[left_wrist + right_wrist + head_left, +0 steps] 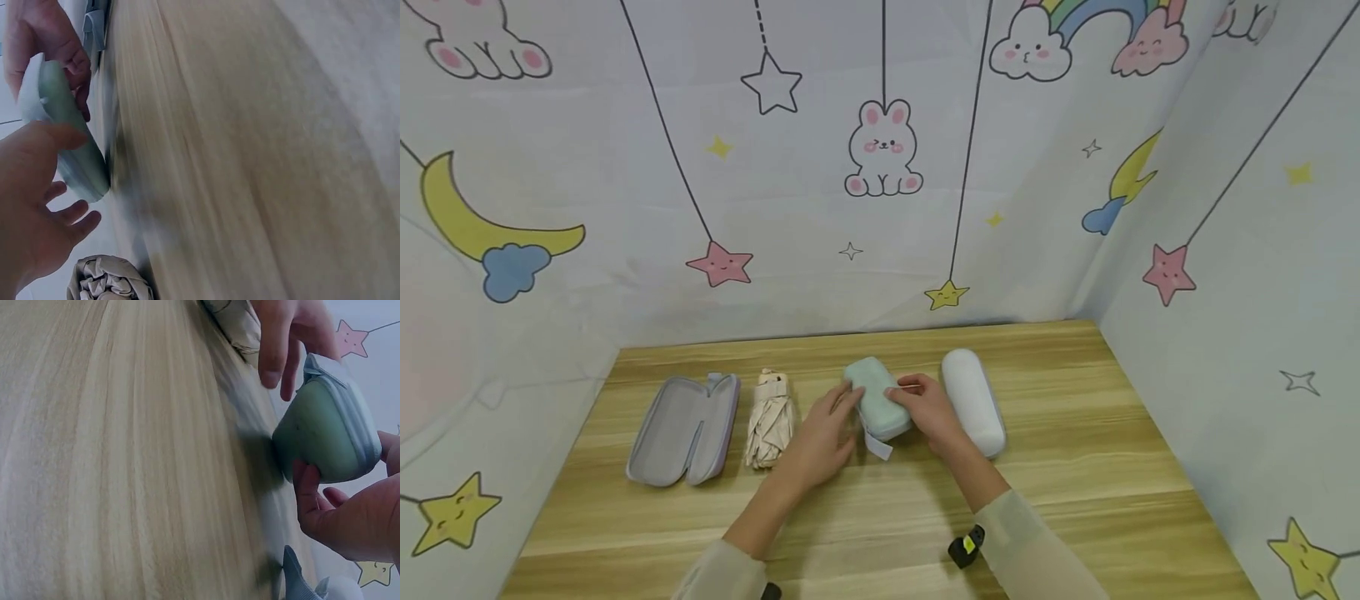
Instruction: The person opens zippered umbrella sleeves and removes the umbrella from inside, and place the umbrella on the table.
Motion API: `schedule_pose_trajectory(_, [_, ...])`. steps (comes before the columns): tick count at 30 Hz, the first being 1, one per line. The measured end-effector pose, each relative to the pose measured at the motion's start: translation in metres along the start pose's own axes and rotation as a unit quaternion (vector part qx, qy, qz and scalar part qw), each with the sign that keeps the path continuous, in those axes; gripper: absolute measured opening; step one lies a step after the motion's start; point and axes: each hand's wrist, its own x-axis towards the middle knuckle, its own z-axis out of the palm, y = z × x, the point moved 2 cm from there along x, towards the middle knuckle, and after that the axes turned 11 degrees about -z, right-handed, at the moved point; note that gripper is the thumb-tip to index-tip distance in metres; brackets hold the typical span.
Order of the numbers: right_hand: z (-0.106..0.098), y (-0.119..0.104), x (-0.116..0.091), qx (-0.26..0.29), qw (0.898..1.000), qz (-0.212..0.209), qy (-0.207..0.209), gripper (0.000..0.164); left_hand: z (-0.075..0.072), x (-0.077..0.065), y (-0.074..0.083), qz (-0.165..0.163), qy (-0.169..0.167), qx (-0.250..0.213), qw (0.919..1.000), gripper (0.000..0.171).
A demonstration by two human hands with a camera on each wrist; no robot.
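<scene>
A mint-green zip case (877, 398) with a pale fabric tab (877, 447) sits near the table's middle. My right hand (929, 413) grips its right side, thumb on top and fingers below in the right wrist view (353, 515). My left hand (823, 435) is at the case's left side, its thumb reaching over the edge. In the left wrist view its fingers are spread and relaxed beside the green case (70, 119). The case's lid is closed, and its zip runs along the side in the right wrist view.
To the left lies an open hard case (672, 425) with a grey lining, beside a folded beige cloth bundle (770, 423) like a compact umbrella. A long white case (973, 400) lies close to my right hand. A printed curtain (805, 208) borders the wooden table (1075, 467).
</scene>
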Motion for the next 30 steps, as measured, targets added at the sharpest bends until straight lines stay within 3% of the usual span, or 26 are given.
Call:
schedule_pose_trajectory(14, [-0.002,-0.011,-0.008,0.047,0.999,0.020,-0.012,0.039,0.006,0.007,0.003,0.032,0.089,0.032,0.9950,0.078])
schedule_pose_trajectory(20, [-0.007,-0.017,-0.010,0.058,0.997,0.023,-0.047,0.049,0.007,0.008,0.003,0.066,0.130,0.035,0.9887,0.075])
schedule_pose_trajectory(30, [-0.012,-0.027,-0.015,0.071,0.994,-0.027,-0.075,0.040,0.006,0.009,0.002,0.087,0.178,0.025,0.9798,0.072])
